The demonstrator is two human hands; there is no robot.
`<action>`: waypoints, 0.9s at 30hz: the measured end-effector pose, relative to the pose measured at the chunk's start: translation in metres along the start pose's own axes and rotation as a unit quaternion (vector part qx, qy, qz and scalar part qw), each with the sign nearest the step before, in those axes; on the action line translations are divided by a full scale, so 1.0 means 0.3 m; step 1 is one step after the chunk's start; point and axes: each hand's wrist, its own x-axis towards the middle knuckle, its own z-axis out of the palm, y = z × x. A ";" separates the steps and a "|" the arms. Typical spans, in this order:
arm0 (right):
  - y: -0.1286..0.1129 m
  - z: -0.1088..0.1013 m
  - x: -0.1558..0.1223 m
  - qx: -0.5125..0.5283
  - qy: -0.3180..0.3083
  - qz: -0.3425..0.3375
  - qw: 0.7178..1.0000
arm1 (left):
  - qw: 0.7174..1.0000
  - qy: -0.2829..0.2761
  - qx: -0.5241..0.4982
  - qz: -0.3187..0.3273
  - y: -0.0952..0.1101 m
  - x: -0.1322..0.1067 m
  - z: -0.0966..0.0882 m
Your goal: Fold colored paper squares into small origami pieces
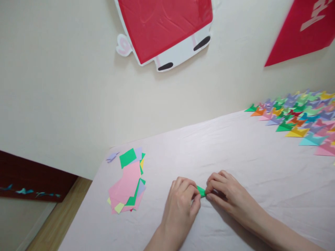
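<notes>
A small piece of folded green paper (pixel 201 191) lies low over the cloth-covered table, between my two hands. My left hand (pixel 182 199) pinches its left end, thumb against curled fingers. At its right end, the thumb and fingertips of my right hand (pixel 227 193) are closed on it. Only the middle of the paper shows; my fingers cover both ends, so its full folded shape is hidden.
Loose coloured paper squares (pixel 127 184) lie in a pile on the left, with a folded lilac piece (pixel 112 157) beside them. Rows of folded paper figures (pixel 298 131) stand at the right. The wall (pixel 167 101) borders the table (pixel 167 150) behind.
</notes>
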 end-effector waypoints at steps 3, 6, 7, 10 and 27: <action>0.000 0.004 0.010 0.006 0.005 0.020 1.000 | 0.999 0.009 -0.022 -0.042 0.006 0.006 0.010; -0.004 0.008 0.018 0.000 0.007 0.034 0.999 | 0.997 0.006 -0.032 -0.063 0.001 0.015 0.016; -0.006 0.009 0.020 -0.002 0.008 0.036 0.999 | 0.997 0.005 -0.035 -0.065 -0.003 0.018 0.018; -0.007 0.011 0.023 -0.010 0.008 0.035 0.999 | 0.997 0.005 -0.042 -0.068 -0.012 0.022 0.026; -0.003 0.025 0.019 -0.033 0.028 0.030 0.999 | 0.997 -0.002 -0.038 -0.067 -0.029 0.024 0.047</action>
